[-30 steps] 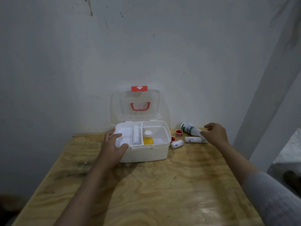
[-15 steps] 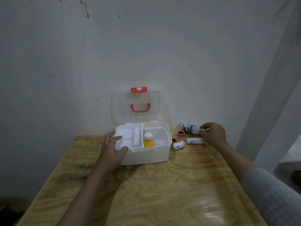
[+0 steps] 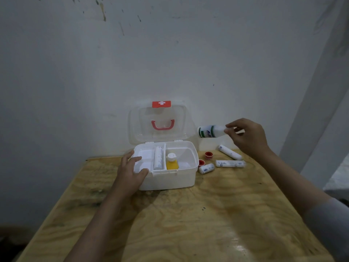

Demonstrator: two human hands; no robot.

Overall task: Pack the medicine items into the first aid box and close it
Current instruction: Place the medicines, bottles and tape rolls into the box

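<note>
A white first aid box [image 3: 170,178] stands open at the table's back, its clear lid [image 3: 160,121] upright against the wall. Inside lie a white bandage roll [image 3: 158,157] and a yellow bottle [image 3: 171,161]. My left hand [image 3: 130,173] grips the box's front left corner. My right hand [image 3: 245,137] holds a white bottle with a green label [image 3: 209,131] sideways in the air, right of the lid. Three white rolls lie on the table right of the box [image 3: 206,168] [image 3: 230,163] [image 3: 229,152], beside two small red caps [image 3: 208,155] [image 3: 201,163].
The plywood table [image 3: 188,224] ends at the wall behind the box. A white post [image 3: 321,110] rises at the right, just past the table's right edge.
My right hand has lifted the green-labelled bottle off the table and carried it up beside the lid. A third roll shows where the hand was. My left hand stays on the box.
</note>
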